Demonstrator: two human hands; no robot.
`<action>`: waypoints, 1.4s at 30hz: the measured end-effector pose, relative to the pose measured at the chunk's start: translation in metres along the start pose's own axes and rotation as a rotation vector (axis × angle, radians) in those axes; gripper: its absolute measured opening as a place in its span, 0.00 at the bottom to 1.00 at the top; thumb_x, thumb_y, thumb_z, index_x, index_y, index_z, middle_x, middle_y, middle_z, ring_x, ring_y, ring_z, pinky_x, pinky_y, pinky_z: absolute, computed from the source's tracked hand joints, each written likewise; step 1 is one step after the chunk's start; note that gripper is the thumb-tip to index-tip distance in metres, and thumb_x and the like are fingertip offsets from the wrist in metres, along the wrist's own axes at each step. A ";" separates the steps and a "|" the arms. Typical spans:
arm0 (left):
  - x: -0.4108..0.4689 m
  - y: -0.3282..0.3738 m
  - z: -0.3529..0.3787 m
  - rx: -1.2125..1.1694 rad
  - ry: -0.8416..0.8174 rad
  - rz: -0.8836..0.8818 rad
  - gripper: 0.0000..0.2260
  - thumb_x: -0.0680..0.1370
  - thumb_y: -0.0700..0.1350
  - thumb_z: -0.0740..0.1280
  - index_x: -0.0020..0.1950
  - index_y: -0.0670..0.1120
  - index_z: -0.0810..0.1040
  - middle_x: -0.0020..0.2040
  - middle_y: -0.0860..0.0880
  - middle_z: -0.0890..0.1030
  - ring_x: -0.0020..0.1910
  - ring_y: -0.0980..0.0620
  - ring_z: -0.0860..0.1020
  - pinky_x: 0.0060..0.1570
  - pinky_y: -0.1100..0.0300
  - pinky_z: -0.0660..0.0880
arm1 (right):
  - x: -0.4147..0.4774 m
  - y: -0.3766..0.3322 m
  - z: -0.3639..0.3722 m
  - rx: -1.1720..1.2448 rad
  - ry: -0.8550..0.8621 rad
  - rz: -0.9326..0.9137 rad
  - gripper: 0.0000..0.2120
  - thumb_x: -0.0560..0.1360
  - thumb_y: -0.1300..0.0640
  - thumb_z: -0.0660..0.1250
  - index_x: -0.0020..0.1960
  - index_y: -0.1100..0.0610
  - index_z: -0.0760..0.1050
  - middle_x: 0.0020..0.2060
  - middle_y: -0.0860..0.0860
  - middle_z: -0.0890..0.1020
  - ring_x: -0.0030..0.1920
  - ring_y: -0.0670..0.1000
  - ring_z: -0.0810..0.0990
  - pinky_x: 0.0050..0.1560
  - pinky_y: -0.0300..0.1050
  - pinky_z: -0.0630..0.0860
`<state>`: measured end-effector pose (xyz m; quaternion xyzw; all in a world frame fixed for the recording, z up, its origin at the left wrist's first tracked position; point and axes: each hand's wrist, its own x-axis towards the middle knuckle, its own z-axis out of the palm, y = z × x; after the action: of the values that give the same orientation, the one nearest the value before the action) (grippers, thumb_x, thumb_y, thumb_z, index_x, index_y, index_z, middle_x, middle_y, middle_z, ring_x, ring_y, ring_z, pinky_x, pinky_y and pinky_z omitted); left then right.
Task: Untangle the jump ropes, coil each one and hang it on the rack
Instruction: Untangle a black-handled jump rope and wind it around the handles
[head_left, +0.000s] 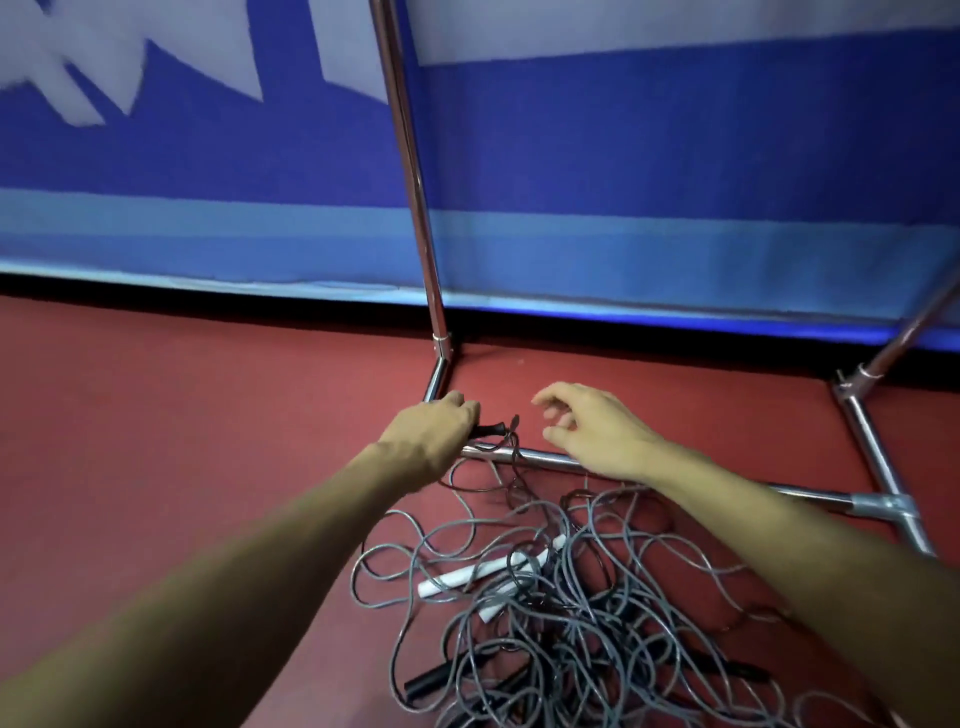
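- While the left hand (434, 426) reaches out over the red floor (182, 415), its fingers (470, 410) are clamped round a black handle (488, 429), which sticks out to the right of the fist, just above the crossbar (540, 458) at the foot of the rack (415, 171)
- A thin dark cord (514, 462) drops from that handle's end, crosses the crossbar and runs into the pile
- The right hand (597, 431) hovers palm down near the handle but apart from it; its fingers (550, 397) are apart, loosely bent, and hold nothing
- The jump ropes (571, 613) lie in a tangle of grey cord on the floor, on the near side of the crossbar, between the two forearms
- White handles (457, 577) lie inside the tangle near its middle; a second black handle (431, 678) lies at its lower left edge
- The rack is chrome tube, with one upright post rising from the far corner
- A blue and white banner (208, 166) stands behind the rack, down to the floor
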<state>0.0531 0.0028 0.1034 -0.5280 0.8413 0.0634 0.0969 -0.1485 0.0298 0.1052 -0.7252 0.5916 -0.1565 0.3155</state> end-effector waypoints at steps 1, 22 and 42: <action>-0.007 0.006 -0.022 0.061 0.004 0.027 0.08 0.80 0.36 0.58 0.58 0.43 0.70 0.57 0.43 0.73 0.52 0.38 0.77 0.41 0.49 0.68 | -0.006 -0.010 -0.012 -0.015 0.008 -0.012 0.17 0.76 0.62 0.66 0.65 0.57 0.73 0.56 0.54 0.78 0.47 0.48 0.75 0.51 0.34 0.67; -0.119 0.094 -0.217 -1.313 0.356 0.193 0.04 0.79 0.34 0.65 0.52 0.42 0.76 0.48 0.43 0.84 0.44 0.47 0.85 0.47 0.52 0.82 | -0.118 -0.114 -0.152 0.348 0.252 -0.116 0.08 0.81 0.58 0.62 0.50 0.63 0.76 0.43 0.53 0.84 0.46 0.52 0.84 0.53 0.47 0.78; -0.061 0.073 -0.146 -1.176 0.215 -0.011 0.02 0.79 0.36 0.66 0.51 0.41 0.75 0.41 0.46 0.80 0.35 0.55 0.83 0.33 0.66 0.76 | -0.098 -0.069 -0.156 -0.110 0.190 0.000 0.03 0.76 0.57 0.69 0.46 0.55 0.81 0.39 0.52 0.84 0.41 0.51 0.83 0.47 0.46 0.80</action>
<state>-0.0008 0.0573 0.2593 -0.5009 0.6673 0.4642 -0.2971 -0.2148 0.0881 0.2811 -0.7234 0.6266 -0.1919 0.2175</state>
